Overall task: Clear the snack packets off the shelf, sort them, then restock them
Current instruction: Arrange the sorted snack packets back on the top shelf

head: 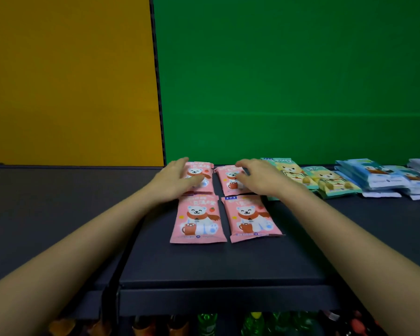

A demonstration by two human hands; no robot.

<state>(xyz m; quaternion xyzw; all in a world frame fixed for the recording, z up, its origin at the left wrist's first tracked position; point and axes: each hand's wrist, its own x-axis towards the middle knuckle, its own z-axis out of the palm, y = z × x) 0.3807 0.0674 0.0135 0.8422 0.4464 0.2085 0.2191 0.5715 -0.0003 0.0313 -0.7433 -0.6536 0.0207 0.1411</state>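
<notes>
Four glossy pink rectangular packets mid-frame, matte dark shelf, left hand and right hand each resting on one, fingers relaxed, gripping nothing

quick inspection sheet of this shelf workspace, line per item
surface: dark shelf, packets lying flat on it
job's things: four pink packets in a two-by-two block; green packets to their right; blue packets stacked at far right
clutter: nothing seen
grippers: left hand rests on the rear-left pink one, right hand on the rear-right one
cables: nothing seen
surroundings: yellow panel and green panel behind; bottles on the level below
</notes>
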